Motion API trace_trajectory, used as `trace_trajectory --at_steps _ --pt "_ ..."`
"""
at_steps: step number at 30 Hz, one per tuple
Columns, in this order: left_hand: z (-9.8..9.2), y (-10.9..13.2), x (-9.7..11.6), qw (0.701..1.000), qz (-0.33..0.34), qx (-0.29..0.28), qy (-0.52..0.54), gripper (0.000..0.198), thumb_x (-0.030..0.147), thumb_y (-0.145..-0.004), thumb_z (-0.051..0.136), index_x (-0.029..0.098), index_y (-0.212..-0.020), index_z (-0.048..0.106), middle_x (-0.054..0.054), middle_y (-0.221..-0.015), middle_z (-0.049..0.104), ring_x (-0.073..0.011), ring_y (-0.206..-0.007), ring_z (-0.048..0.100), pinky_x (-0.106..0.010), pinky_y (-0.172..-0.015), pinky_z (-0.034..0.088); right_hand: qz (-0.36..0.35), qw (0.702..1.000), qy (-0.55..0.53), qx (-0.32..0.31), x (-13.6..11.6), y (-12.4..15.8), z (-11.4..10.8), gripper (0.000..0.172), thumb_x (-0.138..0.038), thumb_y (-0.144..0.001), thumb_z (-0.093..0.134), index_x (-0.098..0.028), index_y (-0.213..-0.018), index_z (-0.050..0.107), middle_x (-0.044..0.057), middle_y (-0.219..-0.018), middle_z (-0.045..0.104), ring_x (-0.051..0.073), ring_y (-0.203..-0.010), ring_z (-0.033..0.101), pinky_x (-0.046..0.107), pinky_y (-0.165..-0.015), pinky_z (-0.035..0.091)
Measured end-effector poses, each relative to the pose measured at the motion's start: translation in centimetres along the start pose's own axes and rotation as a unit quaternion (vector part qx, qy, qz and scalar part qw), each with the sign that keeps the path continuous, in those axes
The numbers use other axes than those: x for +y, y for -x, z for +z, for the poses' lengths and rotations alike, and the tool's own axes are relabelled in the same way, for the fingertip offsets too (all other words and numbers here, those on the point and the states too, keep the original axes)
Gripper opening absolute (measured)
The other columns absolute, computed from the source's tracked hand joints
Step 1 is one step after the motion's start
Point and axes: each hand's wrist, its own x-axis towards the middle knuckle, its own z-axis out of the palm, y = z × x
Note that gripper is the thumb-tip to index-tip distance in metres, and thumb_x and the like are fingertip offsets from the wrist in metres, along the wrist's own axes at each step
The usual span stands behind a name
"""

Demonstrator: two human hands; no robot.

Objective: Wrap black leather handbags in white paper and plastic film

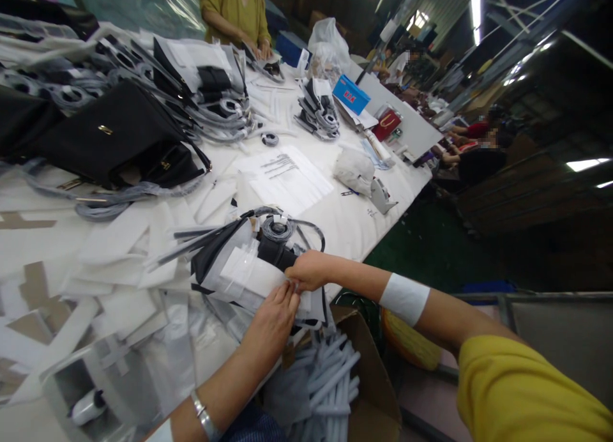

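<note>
In front of me on the table lies a flattened black handbag (pixel 204 257) covered with white sheets, with a coiled strap (pixel 278 227) in clear wrap on top. My right hand (pixel 309 269) is closed at the right end of a white packet (pixel 251 271) in clear plastic, its thumb and forefinger pinching the plastic edge. Lying beside it, my left hand (pixel 272 317) has its fingers stretched out and close together over the lower edge of the packet. Its fingertips almost meet the right thumb. The undersides of both hands are hidden.
Black handbags (pixel 110 135) and wrapped straps crowd the left side. Paper and foam pieces (pixel 110 257) lie nearer. A carton (pixel 378 391) holding white tubes stands below the table edge. A tape dispenser (pixel 380 196) sits at right. Across the table a co-worker (pixel 234 14) handles a bag.
</note>
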Motion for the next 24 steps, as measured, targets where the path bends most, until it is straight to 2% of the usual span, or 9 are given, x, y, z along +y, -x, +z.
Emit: trace_trajectory --at_steps 3,8,15,24 --pt "0.1 0.1 0.0 1.0 -0.003 -0.01 -0.002 0.053 -0.001 -0.087 0.037 0.002 -0.139 0.046 -0.019 -0.144 0.05 -0.0306 -0.135 0.045 -0.042 -0.112 0.039 -0.012 1.0 0.02 -0.005 0.0 -0.8 -0.1 0.027 -0.037 -0.081 0.067 -0.017 -0.099 0.068 0.013 -0.092 0.074 0.029 -0.086 0.069 0.032 -0.065 0.045" --pt "0.3 0.1 -0.2 0.999 -0.007 -0.031 0.006 0.059 -0.002 -0.085 0.036 0.003 -0.144 0.042 -0.018 -0.147 0.047 -0.0305 -0.135 0.045 -0.043 -0.112 0.04 -0.02 0.999 0.035 -0.012 0.1 -1.4 -0.5 0.02 -0.033 -0.079 0.067 -0.018 -0.091 0.071 0.011 -0.089 0.075 0.028 -0.085 0.069 0.031 -0.065 0.045" --pt "0.3 0.0 -0.1 0.999 -0.005 -0.034 -0.012 0.061 -0.004 -0.082 0.035 0.002 -0.142 0.043 -0.021 -0.146 0.048 -0.03 -0.134 0.046 -0.042 -0.111 0.039 -0.008 0.999 0.036 -0.034 -0.1 -1.7 -1.7 0.017 -0.033 -0.076 0.07 -0.02 -0.087 0.073 0.007 -0.087 0.074 0.024 -0.08 0.068 0.029 -0.062 0.046" --pt "1.0 -0.1 -0.1 1.0 -0.016 -0.027 0.005 0.052 -0.002 -0.085 0.039 0.01 -0.134 0.052 -0.018 -0.142 0.053 -0.029 -0.134 0.047 -0.044 -0.109 0.039 0.0 0.998 0.052 -0.024 -0.5 -2.1 -2.1 0.025 -0.034 -0.07 0.075 -0.017 -0.088 0.076 0.011 -0.085 0.074 0.028 -0.083 0.067 0.032 -0.065 0.046"
